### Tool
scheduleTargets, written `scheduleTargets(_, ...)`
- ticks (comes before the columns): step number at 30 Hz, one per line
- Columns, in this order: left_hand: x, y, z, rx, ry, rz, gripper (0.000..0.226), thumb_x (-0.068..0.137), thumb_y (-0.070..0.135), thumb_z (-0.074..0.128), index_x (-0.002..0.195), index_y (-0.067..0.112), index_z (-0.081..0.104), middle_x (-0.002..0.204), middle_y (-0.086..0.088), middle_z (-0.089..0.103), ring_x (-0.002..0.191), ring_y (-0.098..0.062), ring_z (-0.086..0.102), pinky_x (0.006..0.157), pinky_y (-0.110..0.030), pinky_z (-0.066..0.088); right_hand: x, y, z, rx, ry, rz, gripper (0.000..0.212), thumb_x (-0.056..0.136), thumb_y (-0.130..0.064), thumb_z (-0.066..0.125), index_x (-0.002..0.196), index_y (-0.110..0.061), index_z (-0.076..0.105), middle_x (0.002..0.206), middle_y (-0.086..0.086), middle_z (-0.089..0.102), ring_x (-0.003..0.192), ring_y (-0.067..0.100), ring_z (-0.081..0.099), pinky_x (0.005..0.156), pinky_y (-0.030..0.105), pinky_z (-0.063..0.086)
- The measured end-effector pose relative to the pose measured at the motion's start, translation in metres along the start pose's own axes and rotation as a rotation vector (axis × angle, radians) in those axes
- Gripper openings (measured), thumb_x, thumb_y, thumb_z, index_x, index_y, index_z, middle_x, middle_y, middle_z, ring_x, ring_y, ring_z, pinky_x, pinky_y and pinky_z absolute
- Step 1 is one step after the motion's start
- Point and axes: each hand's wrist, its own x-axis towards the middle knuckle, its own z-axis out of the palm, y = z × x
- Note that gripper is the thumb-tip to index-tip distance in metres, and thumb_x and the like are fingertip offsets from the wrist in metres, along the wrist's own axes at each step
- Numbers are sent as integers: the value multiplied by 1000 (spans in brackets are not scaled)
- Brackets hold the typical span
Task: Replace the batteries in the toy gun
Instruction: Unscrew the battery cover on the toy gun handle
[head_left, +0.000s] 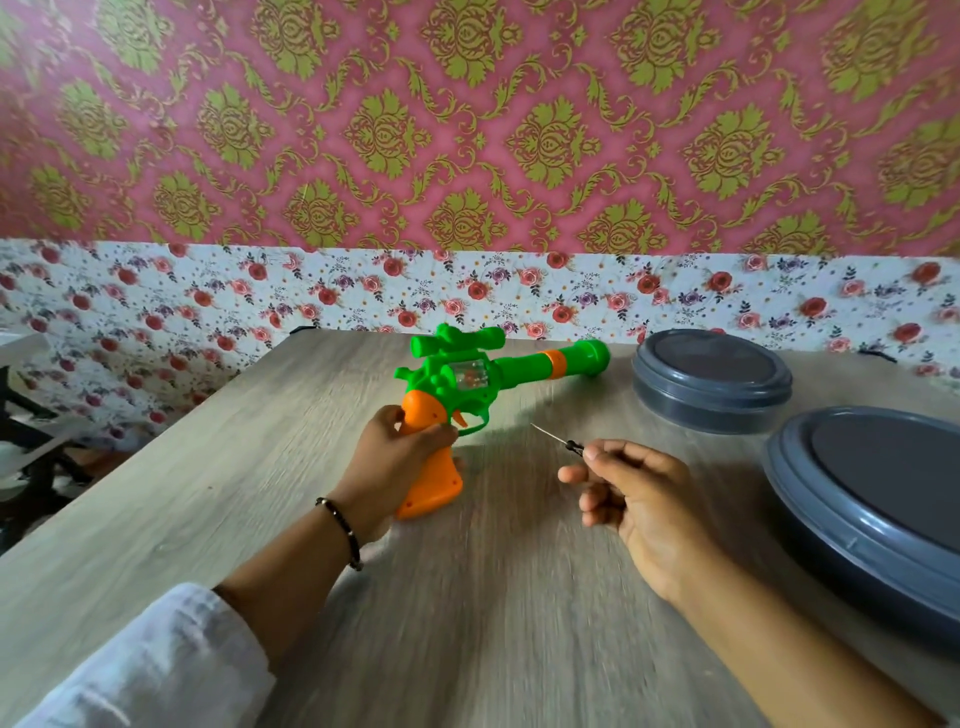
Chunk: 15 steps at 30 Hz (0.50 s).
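My left hand (400, 457) has its grip closed around the orange handle of the toy gun (467, 384), thumb on the near side and fingers wrapped over the far side just under the trigger guard. I hold it there because the handle is where I expect the battery cover to be, and a firm hold should keep the toy from twisting once a tool bears on it. The gun lies on its side on the tabletop (156, 519), handle toward me, green barrel pointing away and to the right.

My right hand (634, 499) hovers to the right of the gun, apart from it, pinching a small screwdriver (558, 439) between thumb and forefinger; the other fingers curl loosely and hold nothing. The thin shaft points up and left toward the gun's handle, not yet touching it, which suits lining the tip up with a screw. I cannot make out the screw itself.

Farther right of the gun sit two grey round containers (711, 384), lids on, well out of the way. By my judgement the task is barely begun.
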Motion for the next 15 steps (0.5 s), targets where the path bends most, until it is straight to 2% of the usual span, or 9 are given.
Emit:
scheduleTargets(4,-6,-2,0,-190,-134,29,38,86,7,63,120,16,48,100,-12,64,70,-25,71,61,-37,58,-3,1,1,-44,-30,-56,14,87,1,56,94,-4,68,73,16,70,46,15,53,42,23,46)
scheduleTargets(8,-12,-1,3,-271,-212,77,22,96,30,48,115,21,53,91,-10,62,60,-16,67,54,-28,54,-6,4,3,-118,-58,-127,14,86,0,58,91,-3,70,71,15,70,46,16,51,40,23,42)
scheduleTargets(11,-12,-4,6,-204,-249,103,51,94,56,25,121,25,54,90,-9,67,62,-16,68,53,-27,56,-13,7,11,-206,-100,-248,12,88,-4,58,89,-6,69,66,13,70,44,18,54,38,22,41)
scheduleTargets(13,-11,-8,9,-167,-290,172,68,90,62,17,131,21,52,90,-12,70,67,-18,68,58,-28,55,-18,9,18,-239,-133,-305,12,89,-7,57,87,-8,68,61,13,69,43,19,56,38,22,40)
scheduleTargets(15,-11,-10,11,-149,-311,215,73,87,64,16,132,19,52,89,-11,72,72,-18,69,63,-29,56,-23,11,24,-251,-148,-362,12,90,-8,56,86,-10,67,61,13,69,45,20,59,39,23,41)
